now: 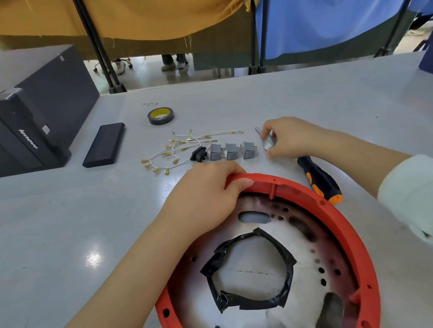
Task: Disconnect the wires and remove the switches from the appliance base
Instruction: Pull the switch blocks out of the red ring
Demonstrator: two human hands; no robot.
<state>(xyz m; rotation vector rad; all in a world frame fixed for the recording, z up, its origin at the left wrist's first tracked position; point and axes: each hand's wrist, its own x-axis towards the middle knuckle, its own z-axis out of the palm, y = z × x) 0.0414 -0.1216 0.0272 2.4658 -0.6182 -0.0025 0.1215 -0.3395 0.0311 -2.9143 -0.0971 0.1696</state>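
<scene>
The round red appliance base (349, 233) lies in front of me on the table, its metal plate wrapped in black tape around the middle opening. My left hand (203, 199) grips its far rim. Beyond it, three grey switches (231, 151) stand in a row next to a black socket (198, 154). My right hand (289, 137) pinches another grey switch (268, 141) at the right end of that row. A bundle of white wires (179, 149) with brass terminals lies loose to the left of the switches.
A screwdriver with a black and orange handle (320, 179) lies right of the base. A roll of black tape (161, 115), a flat black case (104, 144) and a black computer tower (18, 122) stand at the left. Cloth screens hang behind the grey table (58, 232).
</scene>
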